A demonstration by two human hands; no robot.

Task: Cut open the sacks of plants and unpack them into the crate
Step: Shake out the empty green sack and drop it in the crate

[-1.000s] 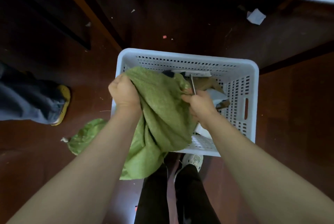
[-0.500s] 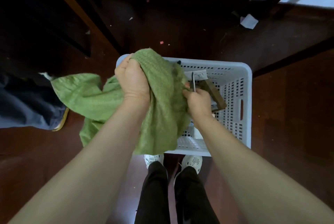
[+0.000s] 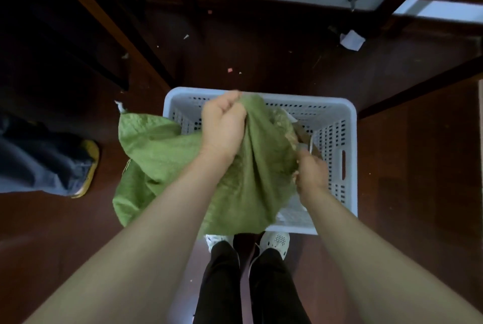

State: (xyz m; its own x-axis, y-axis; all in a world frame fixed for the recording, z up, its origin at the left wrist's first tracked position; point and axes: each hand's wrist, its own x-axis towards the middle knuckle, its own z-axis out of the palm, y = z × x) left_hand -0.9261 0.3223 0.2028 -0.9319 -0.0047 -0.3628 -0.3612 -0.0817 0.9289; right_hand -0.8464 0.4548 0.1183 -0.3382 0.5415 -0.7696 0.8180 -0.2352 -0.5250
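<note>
Nearest, the green sack [image 3: 251,180] is held over the white crate [image 3: 351,125], its slack draped past the left wall. The right hand [image 3: 312,173] is clenched on the sack edge and a thin metal tool [image 3: 311,144]; the left hand [image 3: 224,125] is fisted round gathered cloth. Contents may be spilled outside, or skin nicked, if jerked. The long axis is judged left-to-right, mouth rightward.

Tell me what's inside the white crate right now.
Along the crate's right side, a brown piece and a white scrap show. The green sack, gripped by the left hand and right hand, drapes over the rest, so what lies beneath is hidden.
</note>
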